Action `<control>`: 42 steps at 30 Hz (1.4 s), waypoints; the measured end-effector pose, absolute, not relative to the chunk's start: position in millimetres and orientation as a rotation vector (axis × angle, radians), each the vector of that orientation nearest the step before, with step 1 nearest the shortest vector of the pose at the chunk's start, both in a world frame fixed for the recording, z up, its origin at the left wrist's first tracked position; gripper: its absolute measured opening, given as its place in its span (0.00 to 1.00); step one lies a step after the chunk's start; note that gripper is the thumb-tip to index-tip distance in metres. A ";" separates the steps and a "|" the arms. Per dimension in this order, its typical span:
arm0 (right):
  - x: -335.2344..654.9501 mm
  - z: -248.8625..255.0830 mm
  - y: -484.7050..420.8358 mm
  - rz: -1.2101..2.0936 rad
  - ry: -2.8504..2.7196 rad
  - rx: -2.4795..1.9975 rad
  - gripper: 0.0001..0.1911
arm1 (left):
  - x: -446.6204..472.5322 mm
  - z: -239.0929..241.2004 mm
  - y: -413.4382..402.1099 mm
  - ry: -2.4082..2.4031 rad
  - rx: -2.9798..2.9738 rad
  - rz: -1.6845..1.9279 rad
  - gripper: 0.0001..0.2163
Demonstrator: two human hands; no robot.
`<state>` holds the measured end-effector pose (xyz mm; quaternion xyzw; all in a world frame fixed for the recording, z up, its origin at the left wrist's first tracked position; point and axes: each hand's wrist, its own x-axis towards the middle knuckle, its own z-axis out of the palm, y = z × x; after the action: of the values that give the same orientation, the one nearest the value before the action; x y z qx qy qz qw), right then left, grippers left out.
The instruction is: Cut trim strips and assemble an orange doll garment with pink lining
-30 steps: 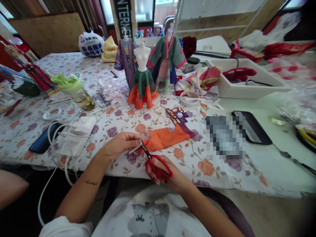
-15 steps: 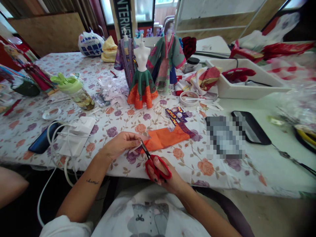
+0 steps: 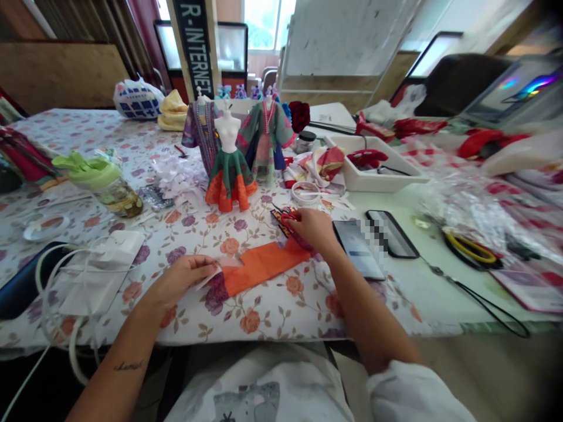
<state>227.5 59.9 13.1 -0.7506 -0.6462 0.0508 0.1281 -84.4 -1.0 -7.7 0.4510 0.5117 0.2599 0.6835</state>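
My left hand (image 3: 182, 280) pinches a thin translucent sheet (image 3: 209, 276) at the left end of an orange cloth (image 3: 259, 268), which lies flat on the floral tablecloth (image 3: 250, 319). My right hand (image 3: 313, 228) is up by the patterned ribbon strips (image 3: 279, 221). Red-handled scissors (image 3: 287, 218) sit in its fingers, mostly hidden, with their dark blades pointing left. Two phones (image 3: 358, 249) lie just right of that hand.
Dressed doll mannequins (image 3: 229, 176) stand mid-table, beside white lace scraps and a green-lidded jar (image 3: 105, 184). A tape roll (image 3: 305, 193) and a white tray (image 3: 373, 176) lie further back. White cables and a charger (image 3: 101, 272) lie at the left.
My right hand has moved up and right with the scissors, from the cloth to the ribbon strips. The whole view has swung, so the table sits further left. My left hand still pinches the sheet.
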 end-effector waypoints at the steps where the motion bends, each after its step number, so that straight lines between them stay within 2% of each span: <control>1: 229.1 10.8 71.6 0.057 -1.908 -2.254 0.18 | -85.5 -7.8 -2.4 1.154 0.989 0.578 0.10; 5: 220.9 0.6 100.3 -0.021 -1.928 -2.256 0.19 | -89.3 -11.1 -6.0 1.166 0.921 0.587 0.09; 8: 210.8 -1.5 107.2 -0.045 -1.965 -2.224 0.16 | -91.3 -15.3 -6.2 1.128 0.901 0.611 0.09; 14: 192.1 4.2 81.2 -0.110 -2.015 -2.057 0.14 | -101.1 -12.7 -1.7 1.191 0.874 0.687 0.13; 17: 173.0 2.1 42.5 -0.065 -2.057 -1.713 0.11 | -106.6 -6.0 2.5 1.330 0.951 0.804 0.16; 20: 145.2 -6.1 -2.8 -0.061 -2.023 -1.366 0.07 | -93.8 1.2 0.4 1.446 1.070 1.091 0.16; 23: 120.7 -14.4 -37.1 -0.242 -2.042 -1.077 0.05 | -57.7 7.3 -10.2 1.318 1.012 1.345 0.13; 26: 114.1 -16.0 -52.5 -0.467 -2.056 -0.944 0.07 | -18.9 8.8 -21.4 1.055 0.849 1.206 0.13; 29: 125.0 -12.5 -55.8 -0.582 -2.065 -0.947 0.08 | 1.0 5.1 -26.0 0.987 0.768 1.174 0.13; 33: 141.4 -10.7 -56.9 -0.632 -2.018 -0.926 0.05 | 3.3 -1.6 -24.6 1.011 0.808 1.195 0.12; 42: 139.5 -11.4 -54.2 -0.708 -1.993 -0.825 0.07 | 5.1 -2.9 -21.3 1.063 0.941 1.242 0.11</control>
<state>139.5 -54.2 -11.4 -0.3293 -0.7960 -0.2827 0.4220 5.1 -21.3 -2.9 0.4037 0.4563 0.5328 0.5873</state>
